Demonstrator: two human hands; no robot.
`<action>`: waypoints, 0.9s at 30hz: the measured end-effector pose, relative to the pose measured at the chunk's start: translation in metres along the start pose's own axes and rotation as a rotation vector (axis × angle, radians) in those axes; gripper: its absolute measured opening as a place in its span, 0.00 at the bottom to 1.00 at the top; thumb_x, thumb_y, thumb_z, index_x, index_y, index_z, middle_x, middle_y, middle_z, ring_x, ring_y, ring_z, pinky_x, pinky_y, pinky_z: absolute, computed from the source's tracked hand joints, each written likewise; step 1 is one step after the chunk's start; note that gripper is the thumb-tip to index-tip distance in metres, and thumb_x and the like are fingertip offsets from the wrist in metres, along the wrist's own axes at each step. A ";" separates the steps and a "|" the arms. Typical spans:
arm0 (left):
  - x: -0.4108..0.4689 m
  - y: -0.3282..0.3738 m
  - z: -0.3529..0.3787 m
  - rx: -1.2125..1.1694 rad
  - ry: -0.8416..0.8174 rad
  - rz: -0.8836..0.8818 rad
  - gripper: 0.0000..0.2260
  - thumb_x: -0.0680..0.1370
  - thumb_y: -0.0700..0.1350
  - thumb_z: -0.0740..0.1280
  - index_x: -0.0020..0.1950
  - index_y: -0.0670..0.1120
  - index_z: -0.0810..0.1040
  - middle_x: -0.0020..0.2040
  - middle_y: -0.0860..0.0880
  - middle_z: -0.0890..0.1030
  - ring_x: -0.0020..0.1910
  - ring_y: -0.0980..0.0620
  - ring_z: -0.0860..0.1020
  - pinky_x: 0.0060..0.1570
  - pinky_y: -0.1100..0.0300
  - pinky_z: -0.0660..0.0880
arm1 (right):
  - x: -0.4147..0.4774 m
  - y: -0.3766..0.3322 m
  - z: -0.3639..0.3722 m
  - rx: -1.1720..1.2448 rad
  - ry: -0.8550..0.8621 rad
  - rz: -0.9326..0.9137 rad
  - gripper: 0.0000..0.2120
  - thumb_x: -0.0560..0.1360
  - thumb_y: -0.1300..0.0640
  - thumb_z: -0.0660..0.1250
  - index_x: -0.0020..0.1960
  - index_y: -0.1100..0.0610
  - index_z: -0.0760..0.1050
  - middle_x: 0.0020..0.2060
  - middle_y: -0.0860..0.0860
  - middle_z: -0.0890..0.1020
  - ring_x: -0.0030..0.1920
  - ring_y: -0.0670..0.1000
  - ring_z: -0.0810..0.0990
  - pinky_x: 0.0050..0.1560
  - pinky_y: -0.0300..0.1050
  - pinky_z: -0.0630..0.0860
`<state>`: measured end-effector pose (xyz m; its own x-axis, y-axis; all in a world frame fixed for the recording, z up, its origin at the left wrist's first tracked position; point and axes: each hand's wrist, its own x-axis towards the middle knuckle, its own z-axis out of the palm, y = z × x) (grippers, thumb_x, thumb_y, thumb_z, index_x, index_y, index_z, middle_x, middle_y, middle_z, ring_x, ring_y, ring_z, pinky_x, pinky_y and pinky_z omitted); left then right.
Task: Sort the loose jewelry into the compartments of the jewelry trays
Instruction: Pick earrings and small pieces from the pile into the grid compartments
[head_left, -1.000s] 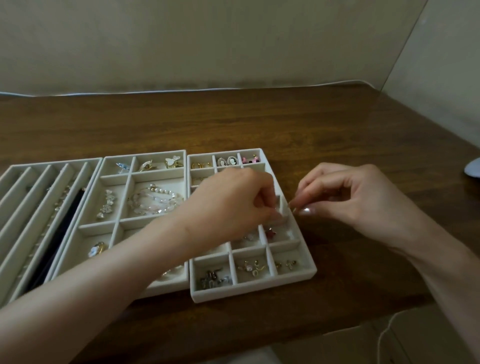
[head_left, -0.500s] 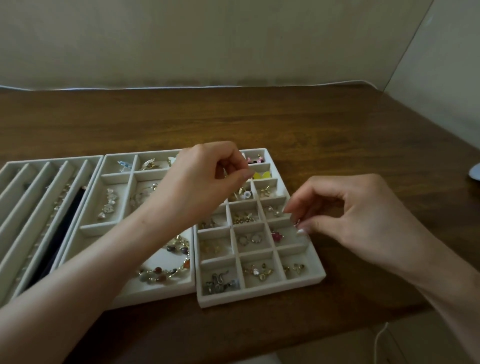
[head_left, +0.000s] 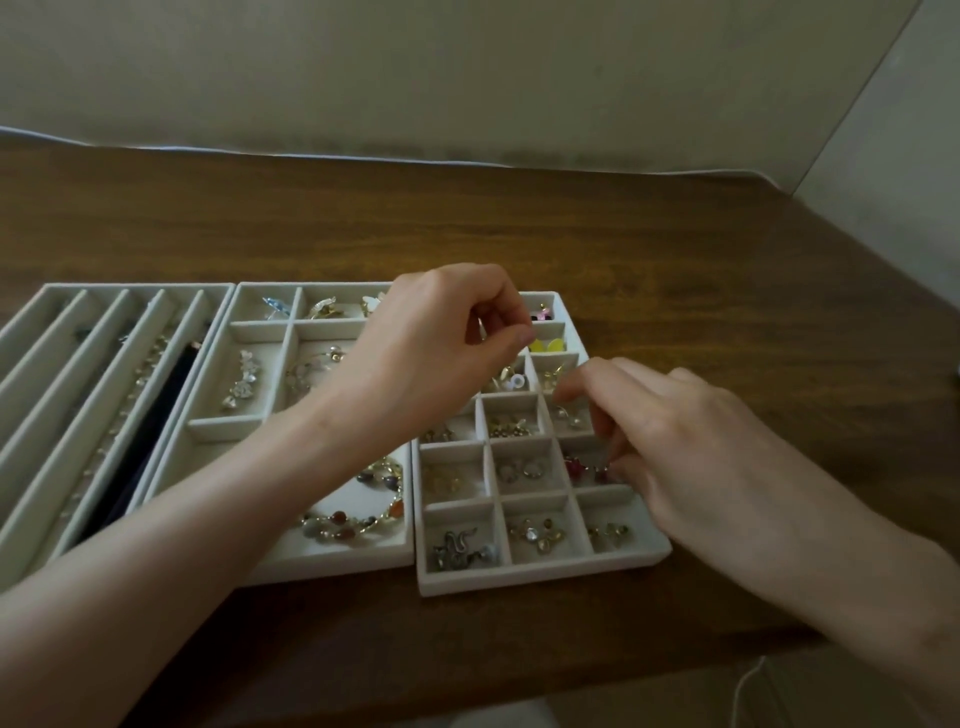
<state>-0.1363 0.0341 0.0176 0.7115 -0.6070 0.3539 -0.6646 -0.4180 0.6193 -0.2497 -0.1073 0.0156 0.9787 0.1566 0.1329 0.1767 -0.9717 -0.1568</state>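
Pinching left hand (head_left: 436, 348); curled right hand (head_left: 701, 457)

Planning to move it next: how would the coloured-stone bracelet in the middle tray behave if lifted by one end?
The bracelet probably hangs floppy: it lies in a loose curve of separate stones. Likely light, as the stones look small. Unlikely to roll; it lies flat.

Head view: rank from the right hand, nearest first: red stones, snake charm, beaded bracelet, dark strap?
1. Red stones, at the fingers of the right hand.
2. Snake charm, front left of right tray.
3. Beaded bracelet, middle tray.
4. Dark strap, left tray.
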 end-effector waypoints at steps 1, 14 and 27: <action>0.000 0.000 0.000 0.000 -0.001 0.005 0.02 0.75 0.44 0.68 0.43 0.47 0.78 0.32 0.59 0.73 0.29 0.69 0.71 0.31 0.76 0.67 | 0.000 -0.003 -0.001 -0.010 -0.019 0.002 0.33 0.72 0.67 0.67 0.65 0.41 0.57 0.47 0.36 0.60 0.46 0.43 0.69 0.41 0.34 0.68; -0.001 0.000 0.001 -0.011 -0.004 0.020 0.02 0.75 0.45 0.68 0.42 0.50 0.78 0.33 0.60 0.74 0.31 0.68 0.72 0.32 0.75 0.67 | -0.002 0.008 -0.008 -0.092 -0.019 0.106 0.13 0.65 0.55 0.76 0.47 0.47 0.77 0.43 0.40 0.69 0.47 0.41 0.67 0.46 0.37 0.62; 0.000 -0.003 0.002 0.015 -0.003 0.006 0.02 0.75 0.45 0.68 0.43 0.47 0.79 0.33 0.59 0.74 0.32 0.67 0.72 0.33 0.76 0.67 | 0.000 0.003 -0.002 -0.152 -0.024 0.166 0.10 0.76 0.46 0.62 0.57 0.42 0.72 0.44 0.40 0.62 0.48 0.39 0.60 0.49 0.34 0.57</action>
<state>-0.1349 0.0334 0.0142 0.7067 -0.6114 0.3561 -0.6726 -0.4242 0.6064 -0.2498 -0.1110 0.0171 0.9956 -0.0049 0.0937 -0.0026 -0.9997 -0.0248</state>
